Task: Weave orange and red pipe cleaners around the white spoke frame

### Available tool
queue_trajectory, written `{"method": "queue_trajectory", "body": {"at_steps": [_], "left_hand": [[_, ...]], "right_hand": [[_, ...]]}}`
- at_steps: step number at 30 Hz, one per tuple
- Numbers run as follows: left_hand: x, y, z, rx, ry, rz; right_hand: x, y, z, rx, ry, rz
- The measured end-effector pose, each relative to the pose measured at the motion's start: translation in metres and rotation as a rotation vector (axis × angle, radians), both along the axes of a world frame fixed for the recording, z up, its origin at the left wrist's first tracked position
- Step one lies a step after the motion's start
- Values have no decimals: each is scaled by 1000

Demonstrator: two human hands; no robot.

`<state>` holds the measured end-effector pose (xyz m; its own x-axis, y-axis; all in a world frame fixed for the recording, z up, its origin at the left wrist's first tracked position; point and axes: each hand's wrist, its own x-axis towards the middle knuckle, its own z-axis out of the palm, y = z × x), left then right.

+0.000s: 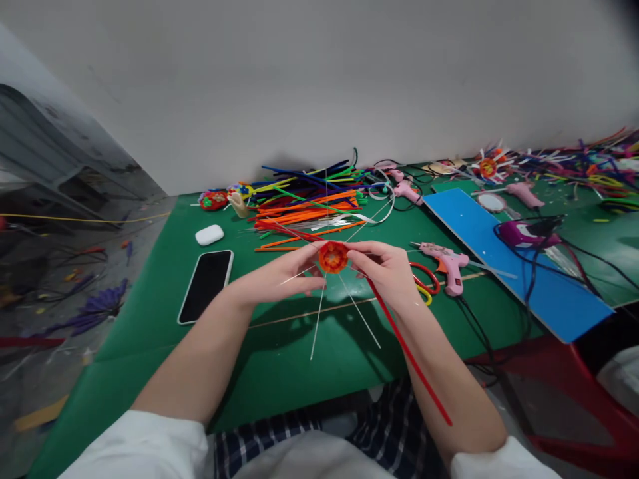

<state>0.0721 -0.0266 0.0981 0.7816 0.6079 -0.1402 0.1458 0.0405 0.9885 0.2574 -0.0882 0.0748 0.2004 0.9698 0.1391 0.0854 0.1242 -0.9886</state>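
Between my hands, above the green table, is a small round orange-and-red woven piece (333,257) with thin pale wires (360,311) sticking out around it like spokes. My left hand (294,271) grips its left edge, fingers partly behind it. On the other side my right hand (383,266) pinches the right edge together with a red pipe cleaner (409,352). That pipe cleaner hangs down along my right forearm. Another red length runs from the piece toward the upper left. The fingertips behind the piece are hidden.
A phone (206,287) and white case (209,235) lie left on the green table (279,372). Behind are heaped pipe cleaners (304,206). To the right are red-and-yellow-handled scissors (425,279), a pink glue gun (449,263), a blue board (499,246) and a purple tool (529,234) with cords.
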Motion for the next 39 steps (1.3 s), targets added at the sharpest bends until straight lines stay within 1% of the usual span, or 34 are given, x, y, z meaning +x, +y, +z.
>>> {"method": "queue_trajectory", "body": {"at_steps": [4,5,7,9,11,14,16,19,25,27,29,32,35,39], "left_hand": [[-18,14,7,-54,20,-15],[-21,16,9,-72,42,-35],[-24,18,12,-57,80,-58],[-23,17,14,50,93,-44],[-18,13,13,212,92,-11],[-6,5,8,431,147,-10],[0,1,4,527,192,-2],[6,-3,0,562,192,42],[9,-4,-3,621,151,95],[10,-5,-3,631,155,120],[11,-7,-2,605,158,141],[13,-9,-1,503,125,180],[15,-12,0,395,89,251],[17,-13,-2,336,52,346]], "right_hand": [[1,0,-3,-16,7,59],[1,0,-3,-20,7,78],[0,0,-4,-32,5,115],[-1,0,-4,-47,-5,136],[-3,0,-2,-69,-24,148],[-4,-1,1,-81,-57,177],[-4,-1,1,-74,-67,192],[-4,-1,1,-64,-74,194],[-4,-1,1,-35,-73,172],[-4,-2,2,-47,-61,168],[-4,-2,2,-68,-36,165],[-5,-2,2,-74,9,166],[-5,-1,2,-69,25,153],[-5,0,1,-69,12,146]]}}
